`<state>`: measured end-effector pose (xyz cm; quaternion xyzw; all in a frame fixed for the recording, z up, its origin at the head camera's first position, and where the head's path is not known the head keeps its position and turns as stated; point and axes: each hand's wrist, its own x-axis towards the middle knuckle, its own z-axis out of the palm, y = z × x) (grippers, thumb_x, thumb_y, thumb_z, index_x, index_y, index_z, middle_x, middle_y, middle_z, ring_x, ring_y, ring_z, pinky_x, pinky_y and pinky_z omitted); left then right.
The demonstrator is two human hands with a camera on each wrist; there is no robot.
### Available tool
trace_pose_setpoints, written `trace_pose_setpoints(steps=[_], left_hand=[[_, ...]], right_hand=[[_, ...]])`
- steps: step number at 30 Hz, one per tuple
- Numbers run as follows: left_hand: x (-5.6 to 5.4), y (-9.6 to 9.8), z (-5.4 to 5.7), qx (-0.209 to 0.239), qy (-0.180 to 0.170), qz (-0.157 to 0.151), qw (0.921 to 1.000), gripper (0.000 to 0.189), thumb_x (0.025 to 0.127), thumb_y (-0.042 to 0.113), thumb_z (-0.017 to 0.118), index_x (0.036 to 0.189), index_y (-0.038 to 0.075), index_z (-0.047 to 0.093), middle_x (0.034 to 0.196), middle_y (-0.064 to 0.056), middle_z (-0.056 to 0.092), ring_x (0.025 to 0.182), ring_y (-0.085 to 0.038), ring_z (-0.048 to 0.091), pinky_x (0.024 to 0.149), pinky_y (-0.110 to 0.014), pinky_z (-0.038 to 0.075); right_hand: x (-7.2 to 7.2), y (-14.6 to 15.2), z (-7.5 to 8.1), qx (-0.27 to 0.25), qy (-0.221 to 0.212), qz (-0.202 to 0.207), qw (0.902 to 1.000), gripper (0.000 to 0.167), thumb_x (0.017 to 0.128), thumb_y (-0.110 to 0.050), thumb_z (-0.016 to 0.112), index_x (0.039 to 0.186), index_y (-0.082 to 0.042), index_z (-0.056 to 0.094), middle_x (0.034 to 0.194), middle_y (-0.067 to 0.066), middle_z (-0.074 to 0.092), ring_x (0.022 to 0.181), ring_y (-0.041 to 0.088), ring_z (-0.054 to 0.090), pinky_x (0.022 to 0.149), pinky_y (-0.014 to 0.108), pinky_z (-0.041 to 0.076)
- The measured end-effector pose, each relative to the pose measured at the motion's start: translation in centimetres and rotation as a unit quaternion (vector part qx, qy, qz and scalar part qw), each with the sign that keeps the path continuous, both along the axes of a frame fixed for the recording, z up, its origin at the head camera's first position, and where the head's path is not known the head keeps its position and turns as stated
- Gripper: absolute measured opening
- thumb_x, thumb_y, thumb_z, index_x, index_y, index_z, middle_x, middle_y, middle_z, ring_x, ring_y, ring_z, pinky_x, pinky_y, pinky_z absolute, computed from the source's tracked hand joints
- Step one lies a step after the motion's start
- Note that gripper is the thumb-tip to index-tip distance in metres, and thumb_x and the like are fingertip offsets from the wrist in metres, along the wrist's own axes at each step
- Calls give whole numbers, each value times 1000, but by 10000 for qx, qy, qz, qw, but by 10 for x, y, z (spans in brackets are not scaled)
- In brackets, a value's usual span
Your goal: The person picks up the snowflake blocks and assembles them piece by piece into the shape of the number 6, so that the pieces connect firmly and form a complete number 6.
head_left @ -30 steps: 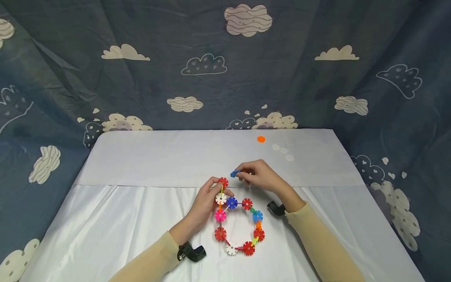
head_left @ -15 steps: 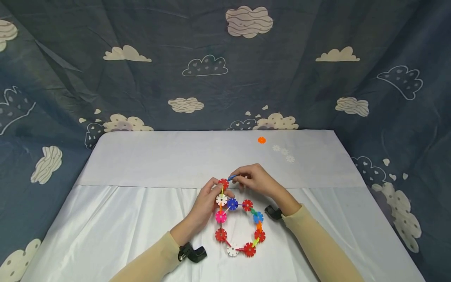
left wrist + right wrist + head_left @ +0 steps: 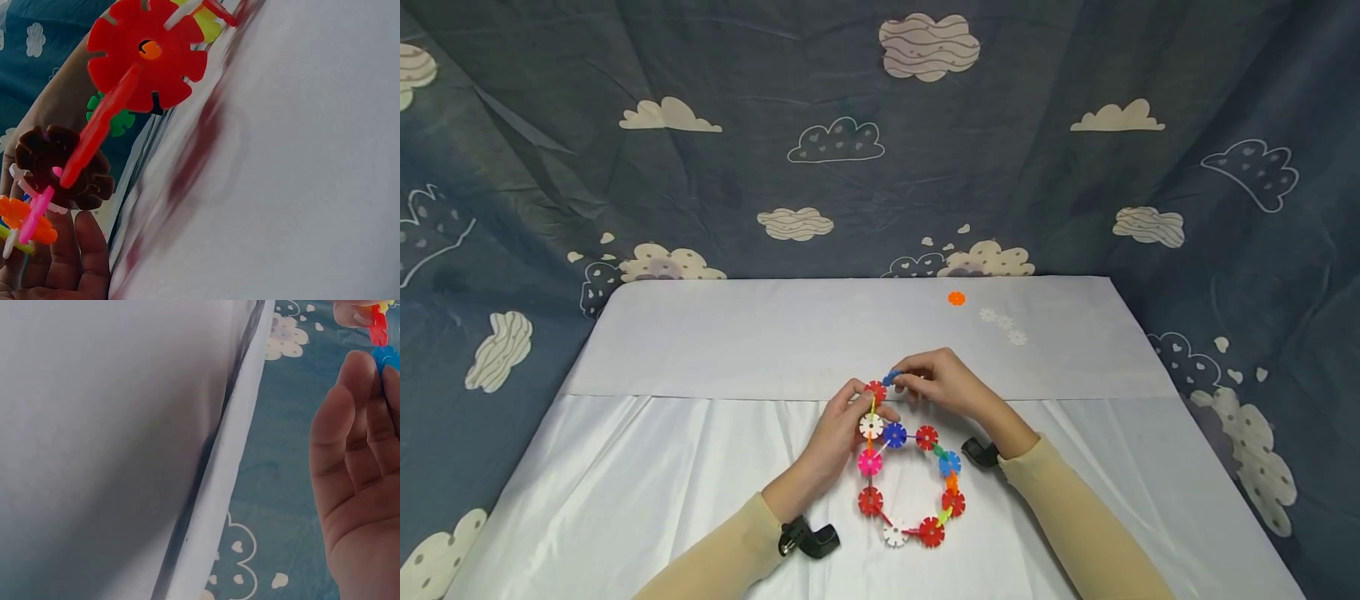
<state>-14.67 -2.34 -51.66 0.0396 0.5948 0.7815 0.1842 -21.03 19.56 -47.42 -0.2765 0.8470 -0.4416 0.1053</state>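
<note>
A ring of slotted plastic snowflake discs, with a pink disc (image 3: 869, 462) and a white disc (image 3: 871, 426) on its left side, stands over the white cloth. From the white disc a short stem leads up to a red snowflake disc (image 3: 876, 391). My left hand (image 3: 829, 435) holds that red disc between thumb and fingers. A blue snowflake disc (image 3: 891, 377) is pinched in my right hand (image 3: 946, 380), at the red disc's upper right edge. The right wrist view shows the blue disc (image 3: 389, 359) just under the red one (image 3: 378, 328); whether their slots engage cannot be told.
Farther back on the white-covered table (image 3: 737, 333) lie a loose orange disc (image 3: 957, 298) and several white discs (image 3: 1003, 322). A dark cloud-patterned curtain (image 3: 700, 192) closes off the back and sides. In the left wrist view, part of the chain shows a brown disc (image 3: 39, 153).
My right hand has come left and slightly down, bringing the blue disc to the red disc's edge. The blue disc has tilted in the fingers. My left hand keeps its place.
</note>
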Motion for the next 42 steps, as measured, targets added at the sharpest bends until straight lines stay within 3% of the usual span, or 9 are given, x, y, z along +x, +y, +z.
trace_pose_setpoints(steps=[7,14,17,25,30,33,36,39,42], left_hand=[[0,-1,0,-1,-15,-41,10000,22,115,26,46,97,15,52,93,2,82,107,-16,75,89,-29,60],[1,-2,-1,13,47,-133,9999,23,115,30,47,99,14,50,97,1,82,109,-14,74,89,-26,60],[0,-2,0,-18,33,-169,9999,23,115,30,46,99,14,50,101,-2,83,112,-15,74,89,-26,60],[-4,-2,1,-230,-110,-425,9988,38,116,35,39,129,3,56,98,3,78,101,-14,69,92,-29,56],[-6,1,-1,-735,100,-174,9971,43,114,39,48,118,0,65,89,5,70,92,-13,64,92,-28,50],[-6,1,-3,-816,151,-45,9965,41,115,33,47,127,-2,66,89,5,69,89,-11,64,91,-26,52],[-5,1,-3,-690,236,-25,9973,43,116,29,45,137,-4,61,91,3,69,86,-11,63,88,-23,54],[-5,1,-3,-615,304,-85,9976,44,116,30,44,138,-6,58,92,3,69,86,-10,63,89,-22,54],[-5,0,-3,-600,321,-179,9975,46,116,32,43,138,-6,57,93,4,70,87,-10,63,91,-22,53]], right_hand=[[0,-1,-2,-26,96,160,9998,13,103,-8,70,109,-5,81,83,13,78,66,25,69,61,22,55],[3,-5,-1,-111,891,468,9949,12,97,-3,75,105,-2,83,93,12,83,72,21,78,68,21,62],[4,-6,1,-112,973,531,9938,14,95,1,75,107,0,83,100,15,83,77,21,81,73,21,64],[3,-4,1,553,1047,438,9920,19,98,-6,74,116,-4,82,108,10,83,88,16,80,75,20,62],[1,-8,2,837,1003,181,9913,21,100,-14,75,118,-7,82,109,7,83,93,15,79,78,24,63],[-10,-1,-1,757,625,-398,9944,23,100,-19,75,119,-8,81,98,7,83,76,13,73,68,24,60],[-33,22,-4,538,182,-1426,9881,25,101,-24,74,120,-9,80,86,10,78,64,13,62,59,24,53],[-56,60,-7,500,45,-2562,9653,28,103,-30,72,121,-10,78,86,15,72,64,16,58,56,24,48],[-66,104,-11,819,-51,-3454,9349,34,103,-33,70,126,-8,76,96,16,68,76,22,57,61,28,47]])
